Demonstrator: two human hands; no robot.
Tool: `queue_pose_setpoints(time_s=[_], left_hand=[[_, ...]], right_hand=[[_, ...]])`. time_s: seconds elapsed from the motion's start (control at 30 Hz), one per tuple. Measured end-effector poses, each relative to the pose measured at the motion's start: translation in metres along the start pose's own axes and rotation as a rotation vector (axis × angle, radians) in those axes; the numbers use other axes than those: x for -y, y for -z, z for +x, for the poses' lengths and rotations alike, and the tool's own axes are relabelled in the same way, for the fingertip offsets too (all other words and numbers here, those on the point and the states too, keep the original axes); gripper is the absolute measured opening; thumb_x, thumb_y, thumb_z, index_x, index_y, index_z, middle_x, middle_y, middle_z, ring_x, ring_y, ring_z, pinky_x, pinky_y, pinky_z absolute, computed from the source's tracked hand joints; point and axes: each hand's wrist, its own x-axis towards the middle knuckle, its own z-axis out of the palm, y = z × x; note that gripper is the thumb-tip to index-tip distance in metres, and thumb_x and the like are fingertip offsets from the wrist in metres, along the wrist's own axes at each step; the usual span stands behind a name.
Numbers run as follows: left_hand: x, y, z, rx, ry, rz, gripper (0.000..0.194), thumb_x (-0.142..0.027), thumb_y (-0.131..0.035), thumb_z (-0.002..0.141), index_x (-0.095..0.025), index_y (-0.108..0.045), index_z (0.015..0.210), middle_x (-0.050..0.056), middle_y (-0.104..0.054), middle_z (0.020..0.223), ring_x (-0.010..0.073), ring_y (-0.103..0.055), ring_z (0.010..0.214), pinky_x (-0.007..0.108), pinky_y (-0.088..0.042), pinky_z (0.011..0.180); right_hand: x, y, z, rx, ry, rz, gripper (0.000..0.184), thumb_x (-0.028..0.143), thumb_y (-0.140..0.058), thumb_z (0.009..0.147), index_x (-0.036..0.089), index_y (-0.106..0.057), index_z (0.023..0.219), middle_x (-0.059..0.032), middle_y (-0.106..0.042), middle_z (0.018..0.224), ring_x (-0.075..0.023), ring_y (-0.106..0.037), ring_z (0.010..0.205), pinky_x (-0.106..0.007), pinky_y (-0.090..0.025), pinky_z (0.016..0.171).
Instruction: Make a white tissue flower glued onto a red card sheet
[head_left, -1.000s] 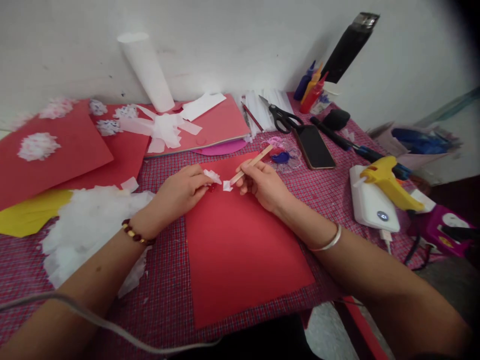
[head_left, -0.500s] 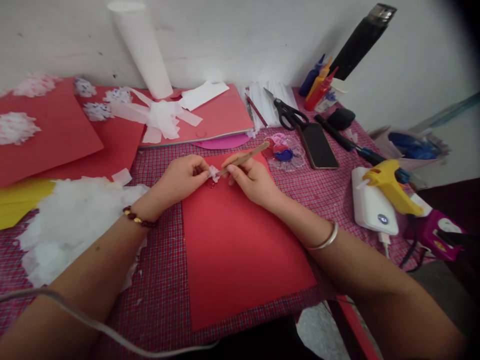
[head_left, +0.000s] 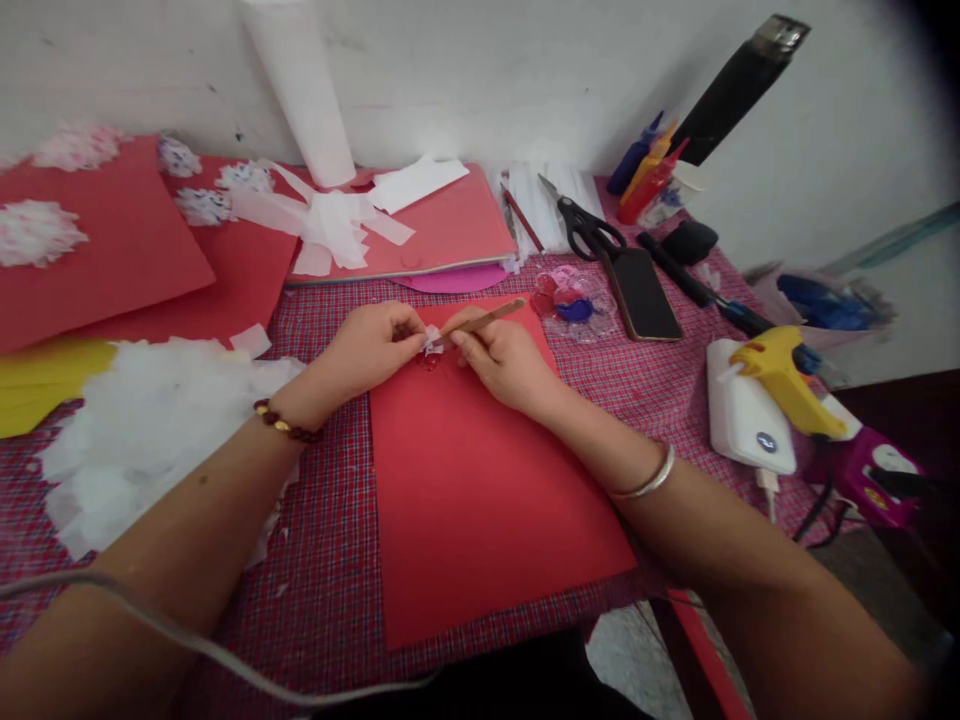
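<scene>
A red paper sheet (head_left: 480, 480) lies on the checked tablecloth in front of me. At its far edge my left hand (head_left: 371, 345) pinches a small white tissue piece (head_left: 431, 340), fingers closed on it. My right hand (head_left: 502, 355) is closed around a thin wooden stick (head_left: 484, 320), whose tip touches the tissue piece. The two hands nearly meet over the sheet's top edge.
A heap of white tissue (head_left: 150, 420) lies left. Red sheets with tissue flowers (head_left: 112, 240) sit further left. Scissors (head_left: 589, 230), a phone (head_left: 645, 290), a yellow glue gun (head_left: 784, 375) on a white power bank (head_left: 742, 420), and paint bottles (head_left: 649, 170) lie right.
My right hand moved the stick left until its tip met the tissue piece in my left hand. The view shifted slightly upward.
</scene>
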Motion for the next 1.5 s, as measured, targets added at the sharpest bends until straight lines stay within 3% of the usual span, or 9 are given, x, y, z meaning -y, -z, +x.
queue_pose_setpoints(time_s=[0.3,0.5,0.63,0.73,0.87,1.0,1.13,1.33,1.5], left_hand=[[-0.003,0.001,-0.001,0.011,-0.046,-0.017,0.021,-0.032,-0.056,0.086,-0.018,-0.066,0.074,0.003,-0.067,0.076,0.0156,-0.057,0.069,0.027,-0.043,0.064],[-0.011,0.021,-0.024,-0.116,0.106,-0.357,0.025,-0.012,-0.04,0.085,-0.017,-0.061,0.098,0.001,-0.062,0.078,0.0114,-0.057,0.059,0.026,-0.049,0.059],[0.002,0.07,-0.051,-0.349,0.182,0.06,0.028,-0.016,-0.039,0.088,-0.02,-0.059,0.107,-0.001,-0.056,0.07,0.0138,-0.054,0.053,0.028,-0.045,0.054],[0.011,0.099,-0.068,-0.376,0.182,0.27,0.018,-0.022,-0.048,0.089,-0.02,-0.06,0.101,0.005,-0.061,0.079,0.0209,-0.06,0.07,0.036,-0.047,0.07],[0.016,0.094,-0.08,-0.273,0.194,0.611,0.014,-0.032,-0.065,0.081,-0.02,-0.059,0.083,0.014,-0.063,0.099,0.0318,-0.058,0.1,0.045,-0.043,0.09],[0.013,0.083,-0.075,-0.305,0.276,0.715,0.018,-0.026,-0.063,0.079,-0.021,-0.05,0.067,0.012,-0.063,0.085,0.0359,-0.058,0.104,0.054,-0.039,0.097],[-0.008,0.088,-0.068,-0.363,0.29,0.503,0.021,-0.026,-0.056,0.082,-0.022,-0.045,0.064,0.003,-0.057,0.064,0.0232,-0.062,0.072,0.042,-0.051,0.076],[-0.05,0.043,-0.072,-0.324,0.331,-0.742,0.023,-0.029,-0.073,0.07,-0.02,-0.052,0.075,-0.002,-0.065,0.065,0.0119,-0.064,0.055,0.023,-0.053,0.055],[-0.048,0.001,-0.073,-0.273,0.408,-0.9,0.03,-0.021,-0.083,0.061,-0.017,-0.059,0.08,-0.001,-0.07,0.067,0.0112,-0.067,0.057,0.021,-0.055,0.057]], right_hand=[[-0.01,0.005,0.002,-0.318,-0.188,0.569,0.025,0.045,-0.06,0.089,0.02,-0.06,0.092,0.0002,-0.068,0.074,-0.0107,-0.06,0.057,-0.025,-0.05,0.058],[-0.014,0.009,-0.001,-0.335,-0.279,0.716,0.024,0.039,-0.073,0.08,0.018,-0.063,0.086,0.0003,-0.07,0.065,-0.0097,-0.06,0.053,-0.021,-0.048,0.053],[-0.012,0.009,0.0,-0.315,-0.264,0.715,0.017,0.034,-0.07,0.084,0.018,-0.065,0.084,-0.001,-0.071,0.066,-0.01,-0.06,0.052,-0.022,-0.048,0.053],[-0.009,0.008,0.001,-0.314,-0.267,0.705,0.015,0.033,-0.068,0.085,0.018,-0.064,0.083,-0.0009,-0.07,0.065,-0.0107,-0.061,0.053,-0.022,-0.049,0.053],[-0.006,0.006,0.001,-0.316,-0.262,0.701,0.016,0.033,-0.069,0.085,0.018,-0.063,0.083,-0.0003,-0.069,0.064,-0.0109,-0.061,0.054,-0.022,-0.05,0.053],[-0.007,0.006,0.001,-0.314,-0.24,0.698,0.018,0.034,-0.07,0.085,0.018,-0.062,0.082,0.0001,-0.068,0.063,-0.01,-0.06,0.051,-0.021,-0.049,0.051],[-0.009,0.007,0.001,-0.33,-0.251,0.731,0.021,0.037,-0.071,0.083,0.018,-0.063,0.084,0.0001,-0.069,0.065,-0.0101,-0.061,0.052,-0.022,-0.049,0.052],[0.009,0.006,-0.006,-0.313,-0.211,0.894,0.029,0.042,-0.076,0.076,0.02,-0.059,0.083,0.004,-0.068,0.063,-0.0078,-0.059,0.05,-0.019,-0.047,0.05],[0.028,-0.001,-0.019,-0.164,-0.083,0.854,0.025,0.044,-0.071,0.083,0.02,-0.063,0.089,0.0032,-0.069,0.068,-0.0083,-0.061,0.057,-0.021,-0.051,0.055]])
